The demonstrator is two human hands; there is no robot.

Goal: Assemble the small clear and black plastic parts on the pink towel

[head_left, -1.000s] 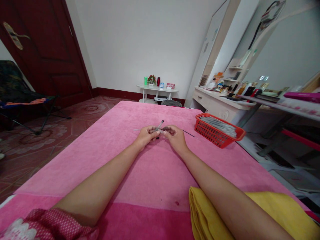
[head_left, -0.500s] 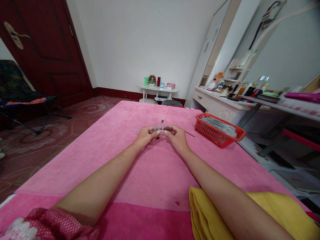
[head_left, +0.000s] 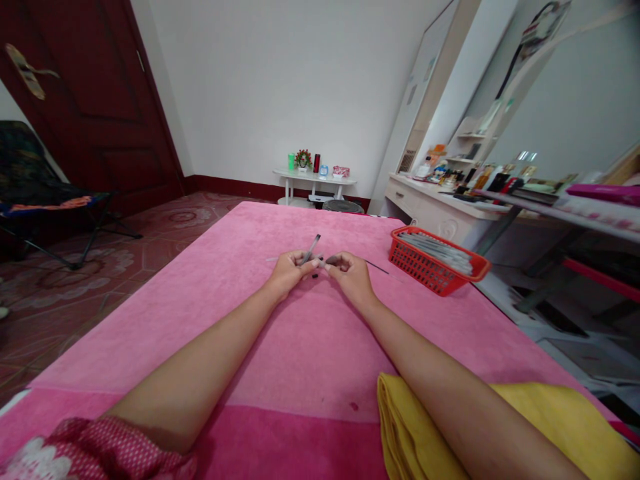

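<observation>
I read pen assembly, mid-step. Left hand pinches pen barrel, tip up, well left of red basket. Right hand pinches thin refill. Next, I reckon: align refill w/ barrel, slide in.

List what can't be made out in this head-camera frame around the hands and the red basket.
- Head view: the small grey piece at the right hand is hidden by curled fingers.
- The left hand covers the lower end of the pen barrel.
- Grey items in the red basket: too small and blurred to identify.
- Thin black rod: its inner end is behind the right hand.
</observation>
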